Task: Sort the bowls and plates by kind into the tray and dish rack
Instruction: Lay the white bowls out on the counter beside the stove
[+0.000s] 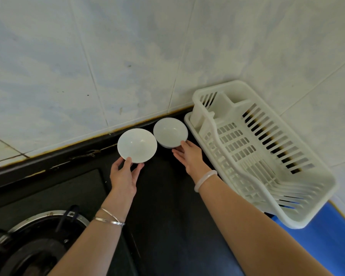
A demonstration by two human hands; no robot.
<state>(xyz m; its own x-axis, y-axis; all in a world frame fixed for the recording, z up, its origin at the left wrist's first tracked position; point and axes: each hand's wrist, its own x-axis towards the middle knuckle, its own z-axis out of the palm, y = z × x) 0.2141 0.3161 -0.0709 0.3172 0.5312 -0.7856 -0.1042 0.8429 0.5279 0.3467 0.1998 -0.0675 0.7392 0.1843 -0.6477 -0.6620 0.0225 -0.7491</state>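
Two white bowls are at the back of the black counter near the wall. My left hand [125,174] pinches the near rim of the left bowl [136,145], thumb inside and fingers under. My right hand [189,158] holds the near edge of the right bowl [170,132], thumb on the rim, fingers below it. A white plastic dish rack [267,156] with nothing in it stands just right of the right bowl, sitting on a white tray [187,119] whose lip shows at its left end. No plates are in view.
A gas burner [38,242] is set into the black stove top at the lower left. A tiled wall [127,56] runs close behind the bowls. Something blue [327,246] lies under the rack's near end at the right.
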